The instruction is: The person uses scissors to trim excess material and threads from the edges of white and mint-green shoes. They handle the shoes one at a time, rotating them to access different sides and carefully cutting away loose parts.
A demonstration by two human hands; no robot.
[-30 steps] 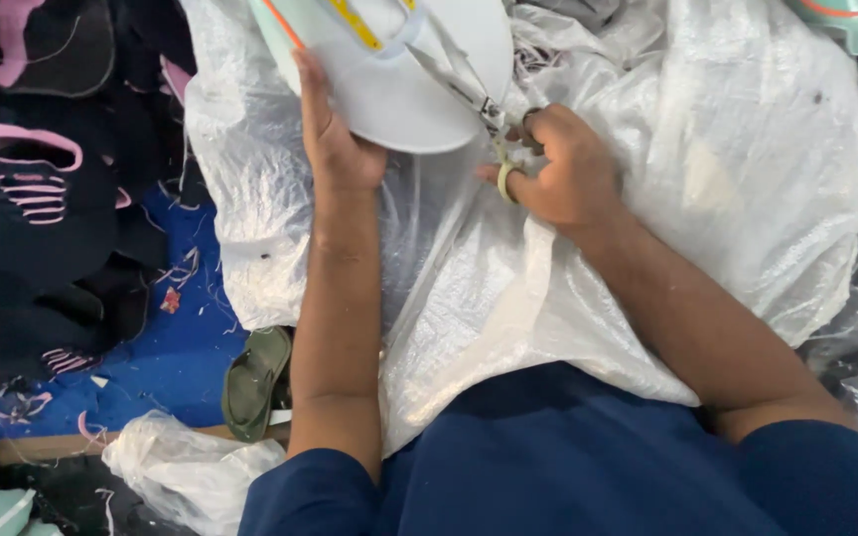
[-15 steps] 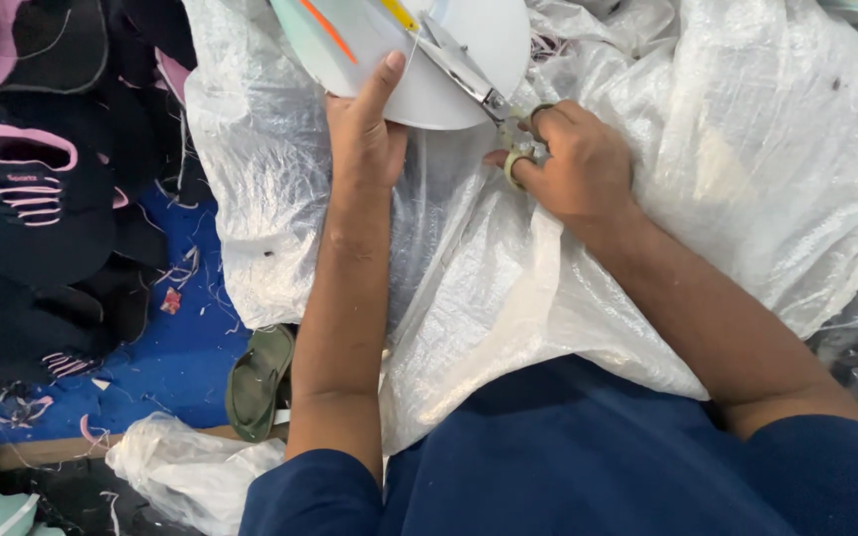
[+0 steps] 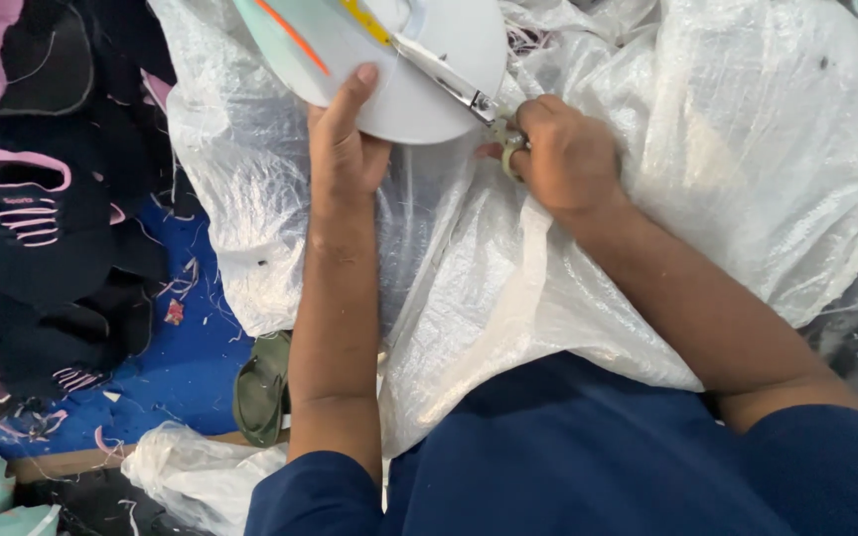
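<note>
Scissors (image 3: 454, 87) lie across a pale, rounded piece of material (image 3: 429, 69) at the top centre of the frame, their blades pointing up and to the left over its white face. The right hand (image 3: 563, 154) grips them by the handles, fingers curled through the loops just right of the piece's lower edge. The left hand (image 3: 345, 149) comes up from below and grasps the same piece at its bottom left, thumb pressed flat on top, the rest of the fingers hidden beneath it. So the piece sits between the two hands, one holding it steady from the left, the other bringing the blades in from the right.

The piece is white in the middle, with a mint-green band, an orange stripe and a yellow strip toward its upper left. Beneath both forearms spreads a big crinkled white plastic sack (image 3: 707, 169), filling most of the right and centre of the picture. Down the left side lie dark shoe uppers with pink trim (image 3: 22, 213) on a blue surface (image 3: 186, 367) littered with thread scraps. A green sandal (image 3: 260, 389) shows just left of the left forearm, lower down. The person's dark blue shirt (image 3: 568, 457) fills the bottom.
</note>
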